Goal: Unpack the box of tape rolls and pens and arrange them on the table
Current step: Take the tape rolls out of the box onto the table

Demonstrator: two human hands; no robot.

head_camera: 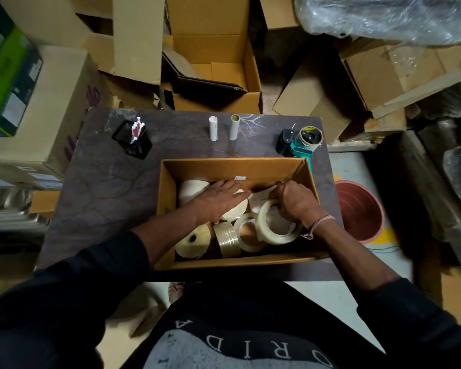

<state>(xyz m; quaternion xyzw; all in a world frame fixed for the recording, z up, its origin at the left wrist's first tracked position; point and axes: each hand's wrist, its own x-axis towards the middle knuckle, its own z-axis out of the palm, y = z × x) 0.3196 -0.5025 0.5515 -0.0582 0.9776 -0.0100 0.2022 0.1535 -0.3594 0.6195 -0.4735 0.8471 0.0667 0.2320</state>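
An open cardboard box [232,167] stands on the dark table [109,187], with several tape rolls inside. Both my hands are down in it. My left hand [220,199] lies flat, fingers spread, on a wide white roll [192,189]. My right hand [296,201] grips a clear tape roll [274,235], tilted up on its edge. Along the near wall sit a yellowish roll [193,241], an upright striped roll [226,239] and a white-cored roll [246,233]. A black mesh holder [133,141] with white-capped pens stands at the table's far left.
Two cardboard tubes [213,128] [234,127] stand at the table's far edge. A teal tape dispenser [302,143] sits at the far right corner. A reddish bucket [359,209] is on the floor to the right. Stacked cardboard boxes [213,57] crowd behind and to the left.
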